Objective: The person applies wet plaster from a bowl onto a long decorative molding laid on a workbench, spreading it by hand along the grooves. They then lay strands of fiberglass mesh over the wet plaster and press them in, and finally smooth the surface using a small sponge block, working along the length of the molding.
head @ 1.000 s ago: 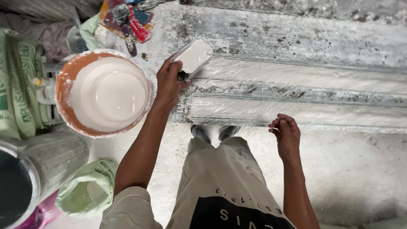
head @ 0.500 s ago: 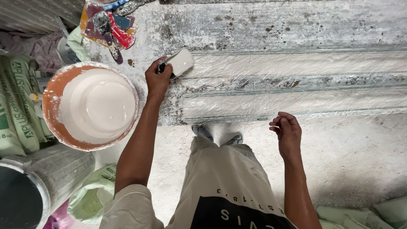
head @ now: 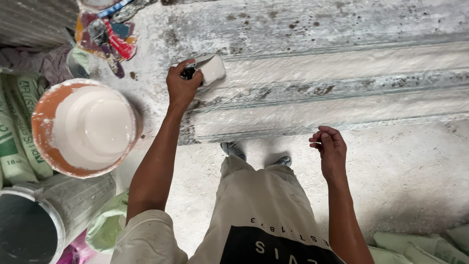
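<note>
White plaster coats most of the long ribbed moulding (head: 342,93) that runs across the view ahead of the hands. The left hand (head: 181,88) is closed around the dark handle of a wide brush (head: 211,69), whose plaster-laden head rests on the moulding's upper ridge, at its left end. The right hand (head: 330,147) holds nothing; its fingers are loosely curled, hanging above the bare floor (head: 415,171) just nearer the body than the moulding's lower edge.

Left of the brush hand stands an orange bucket (head: 41,122), still largely full of white plaster mix. Beyond it lies a paint-smeared rag (head: 110,39); printed sacks (head: 14,132) sit further left, and a grey drum (head: 49,215) stands near the left elbow.

Judging by the surface, the coating looks well advanced: the ridges right of the brush carry a wet, streaky sheen, while grey, speckled patches along the far band and the groove suggest areas still thinly covered or untouched.
</note>
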A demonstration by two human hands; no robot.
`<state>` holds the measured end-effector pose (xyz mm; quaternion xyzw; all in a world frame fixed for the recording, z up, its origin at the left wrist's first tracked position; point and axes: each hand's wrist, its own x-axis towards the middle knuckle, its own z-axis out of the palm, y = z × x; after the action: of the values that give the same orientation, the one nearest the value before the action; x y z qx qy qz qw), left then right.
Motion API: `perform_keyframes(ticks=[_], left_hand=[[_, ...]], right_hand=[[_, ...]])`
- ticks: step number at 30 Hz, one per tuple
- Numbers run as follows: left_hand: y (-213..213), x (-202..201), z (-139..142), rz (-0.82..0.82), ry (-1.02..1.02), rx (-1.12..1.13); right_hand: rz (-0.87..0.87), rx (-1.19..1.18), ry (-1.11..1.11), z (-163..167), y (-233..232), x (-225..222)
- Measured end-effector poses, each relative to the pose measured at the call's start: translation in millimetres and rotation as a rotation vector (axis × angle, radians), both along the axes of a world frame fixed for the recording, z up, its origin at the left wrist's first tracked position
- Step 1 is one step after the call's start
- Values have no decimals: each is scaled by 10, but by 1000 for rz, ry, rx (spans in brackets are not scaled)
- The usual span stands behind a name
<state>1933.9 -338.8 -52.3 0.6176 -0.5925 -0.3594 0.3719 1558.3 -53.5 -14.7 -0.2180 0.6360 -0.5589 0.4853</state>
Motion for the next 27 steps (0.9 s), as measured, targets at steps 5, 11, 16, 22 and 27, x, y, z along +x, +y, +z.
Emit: perform_keyframes(ticks=[5,11,16,22,27], left_hand=[[27,-784,101,-81,-47,-25],[105,-2107,154,-159,-105,-63],[292,-3474,87,-179,-151,-126],[502,-5391,171,-230,-208,-247],[680,-7143,289,-337,-220,-204]], right_hand=[[-61,-16,-31,-52,207,-589],[-131,-95,-101,-387,658,-1796],[-148,-152,-147,-775,1165,-3294],[-107,-118,-16,-572,1491,-5139],[-4,-109,210,-270,1541,-6509]])
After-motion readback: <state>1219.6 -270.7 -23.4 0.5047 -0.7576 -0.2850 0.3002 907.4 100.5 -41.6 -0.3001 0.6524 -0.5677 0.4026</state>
